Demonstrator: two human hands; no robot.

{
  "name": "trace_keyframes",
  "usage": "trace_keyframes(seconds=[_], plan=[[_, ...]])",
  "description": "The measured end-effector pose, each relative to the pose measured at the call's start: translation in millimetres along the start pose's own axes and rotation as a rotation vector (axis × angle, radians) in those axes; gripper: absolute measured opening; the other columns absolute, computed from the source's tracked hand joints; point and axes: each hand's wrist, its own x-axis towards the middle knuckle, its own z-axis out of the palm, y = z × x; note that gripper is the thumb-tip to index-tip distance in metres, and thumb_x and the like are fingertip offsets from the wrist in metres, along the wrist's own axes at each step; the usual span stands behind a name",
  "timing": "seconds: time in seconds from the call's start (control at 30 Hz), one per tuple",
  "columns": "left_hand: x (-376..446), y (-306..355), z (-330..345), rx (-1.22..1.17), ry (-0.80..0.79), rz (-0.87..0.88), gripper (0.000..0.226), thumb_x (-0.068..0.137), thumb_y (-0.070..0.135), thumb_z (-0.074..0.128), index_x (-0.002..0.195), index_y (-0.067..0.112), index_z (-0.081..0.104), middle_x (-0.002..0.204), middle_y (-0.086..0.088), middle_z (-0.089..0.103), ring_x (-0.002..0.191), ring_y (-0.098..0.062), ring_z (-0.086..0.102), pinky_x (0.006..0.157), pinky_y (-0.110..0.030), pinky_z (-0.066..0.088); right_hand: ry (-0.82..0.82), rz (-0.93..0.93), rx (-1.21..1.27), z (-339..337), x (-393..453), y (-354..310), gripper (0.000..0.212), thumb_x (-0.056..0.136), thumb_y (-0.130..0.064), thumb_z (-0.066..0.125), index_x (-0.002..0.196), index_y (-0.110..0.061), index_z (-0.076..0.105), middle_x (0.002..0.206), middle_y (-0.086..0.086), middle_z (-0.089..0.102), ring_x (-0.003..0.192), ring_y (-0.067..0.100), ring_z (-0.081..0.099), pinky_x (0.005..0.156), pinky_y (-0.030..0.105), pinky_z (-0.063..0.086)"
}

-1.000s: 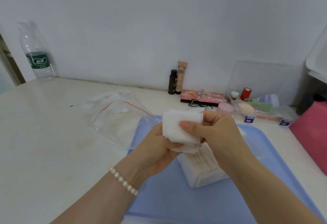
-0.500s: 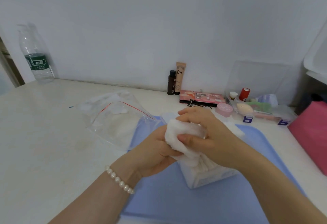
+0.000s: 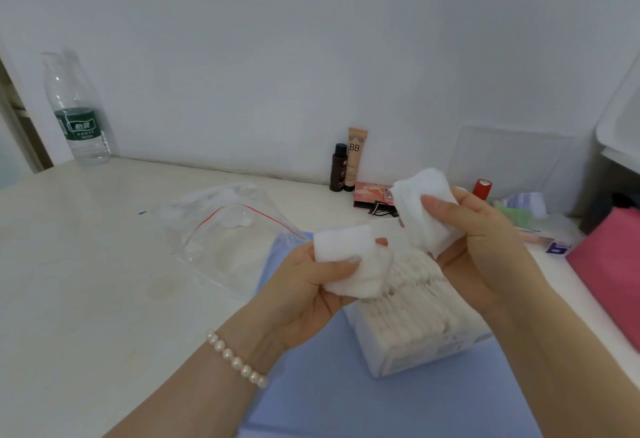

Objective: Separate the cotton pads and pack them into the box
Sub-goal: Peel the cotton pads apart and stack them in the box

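Note:
My left hand (image 3: 304, 285) grips one wad of white cotton pads (image 3: 349, 261) between thumb and fingers. A second wad of cotton pads (image 3: 420, 205) is pinched in my right hand (image 3: 485, 247), held higher and to the right, apart from the first. Below both hands stands the clear box (image 3: 415, 337) on the blue tray (image 3: 329, 396); it is packed with several rows of white pads standing on edge.
A clear zip bag (image 3: 221, 240) with a red seal lies left of the tray. A water bottle (image 3: 78, 112) stands far left by the wall. Cosmetic tubes (image 3: 349, 160), a palette, an open organizer (image 3: 519, 212) and a pink object (image 3: 616, 264) sit at the back and right.
The single wad both hands held together has split into two. My right hand has pulled its part up and to the right; my left hand keeps the other part.

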Motion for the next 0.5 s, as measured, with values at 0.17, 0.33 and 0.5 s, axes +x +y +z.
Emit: trace_keyframes(seconds=[0.17,0.33,0.5], plan=[[2,0,0,-0.021,0.143,0.006,0.032,0.09,0.016,0.047,0.116,0.002,0.058,0.116,-0.014,0.067,0.104,-0.029,0.065,0.085,-0.04,0.053,-0.042,0.081,0.068,-2,0,1,0.037,0.07,-0.013,0.063,0.105,-0.004,0.065,0.1,0.01,0.071,0.089,0.021,0.069,0.076,0.035,0.058],[0,-2,0,0.077,0.109,-0.036,0.025,0.093,0.017,0.044,0.104,0.006,0.063,0.097,-0.011,0.072,0.084,-0.021,0.07,0.071,-0.035,0.058,-0.319,0.095,-0.152,6,-11,3,0.025,0.07,-0.012,0.062,0.092,-0.004,0.07,0.087,0.01,0.073,0.079,0.02,0.069,0.069,0.03,0.057],[-2,-2,4,0.107,-0.032,-0.115,0.034,0.091,0.009,0.042,0.09,0.015,0.075,0.083,-0.004,0.07,0.076,-0.018,0.067,0.063,-0.03,0.057,-0.324,-0.036,-0.489,9,-14,10,0.034,0.059,-0.016,0.079,0.092,-0.021,0.074,0.092,-0.004,0.073,0.084,0.011,0.069,0.068,0.024,0.057]])
